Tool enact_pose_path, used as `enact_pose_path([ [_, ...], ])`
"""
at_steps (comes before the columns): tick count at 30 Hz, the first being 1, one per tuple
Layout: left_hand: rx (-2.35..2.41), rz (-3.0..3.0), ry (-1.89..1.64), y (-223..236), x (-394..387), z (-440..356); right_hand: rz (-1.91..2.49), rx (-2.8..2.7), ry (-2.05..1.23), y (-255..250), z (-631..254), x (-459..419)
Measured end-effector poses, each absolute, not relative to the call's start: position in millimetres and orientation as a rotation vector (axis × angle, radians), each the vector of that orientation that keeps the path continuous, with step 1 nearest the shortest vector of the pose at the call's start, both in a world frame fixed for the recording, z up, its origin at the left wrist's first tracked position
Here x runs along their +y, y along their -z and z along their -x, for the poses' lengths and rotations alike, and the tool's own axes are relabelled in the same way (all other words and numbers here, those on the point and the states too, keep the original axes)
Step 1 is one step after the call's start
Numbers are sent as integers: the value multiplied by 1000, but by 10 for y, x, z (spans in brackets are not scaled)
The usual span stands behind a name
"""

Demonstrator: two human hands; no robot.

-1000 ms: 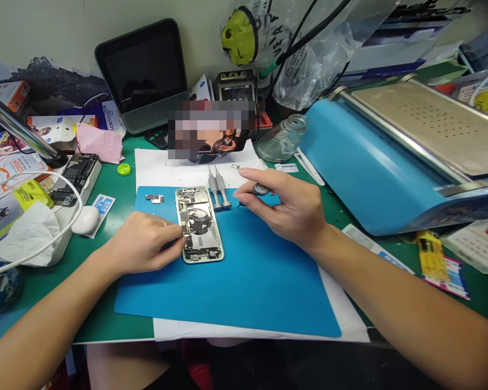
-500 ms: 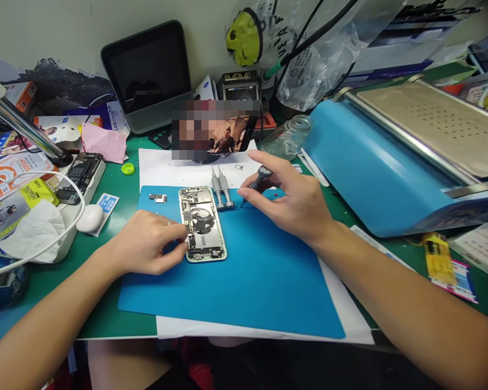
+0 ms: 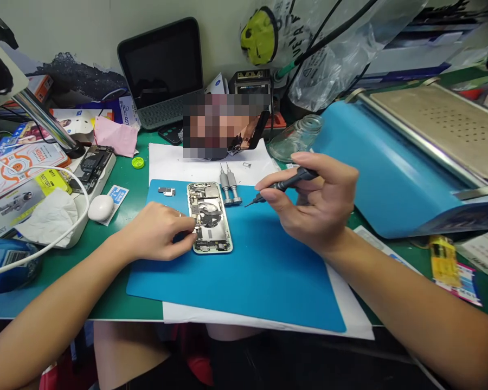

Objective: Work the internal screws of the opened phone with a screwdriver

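Observation:
An opened smartphone (image 3: 214, 238) lies on the blue mat (image 3: 244, 281), its circuit boards and inner frame bare. My left hand (image 3: 158, 230) is closed at its left edge, index finger and thumb against the side. In the fingers of my right hand (image 3: 315, 203) is a slim dark screwdriver (image 3: 287, 183), its tip pointing down and left above the mat, apart from the phone. Two grey screwdrivers (image 3: 230, 187) rest side by side at the phone's upper right. To its upper left is a small metal phone part (image 3: 167, 192).
A blue machine with a perforated metal top (image 3: 350, 146) takes up the right side. Behind the mat stand a glass jar (image 3: 296, 138), a propped phone (image 3: 254, 132) and a dark display (image 3: 162, 65). Boxes, a white mouse-like object (image 3: 101, 208) and a cable crowd the left.
My right hand has turned and drawn a little away from the phone, bringing the screwdriver to a flatter slant. My left hand keeps to the phone's edge. The whole view has shifted slightly.

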State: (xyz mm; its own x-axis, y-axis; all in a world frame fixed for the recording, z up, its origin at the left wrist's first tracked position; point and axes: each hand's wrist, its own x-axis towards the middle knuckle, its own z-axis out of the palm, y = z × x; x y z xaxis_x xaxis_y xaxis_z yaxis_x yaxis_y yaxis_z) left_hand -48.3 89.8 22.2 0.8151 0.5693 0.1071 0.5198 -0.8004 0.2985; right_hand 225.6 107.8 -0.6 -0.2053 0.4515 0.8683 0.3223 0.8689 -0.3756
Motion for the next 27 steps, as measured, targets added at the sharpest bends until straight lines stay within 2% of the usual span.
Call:
enact_pose_path([
  [5, 887, -2668, -338, -245, 888, 488, 519, -1783, -305, -147, -1956, 883],
  [11, 931, -2585, -396, -281, 902, 487, 329, -1775, -449, 81, -1719, 915],
  [27, 850, -2668, -355, -247, 927, 489, 299, -1857, -504, 284, -1702, 894],
])
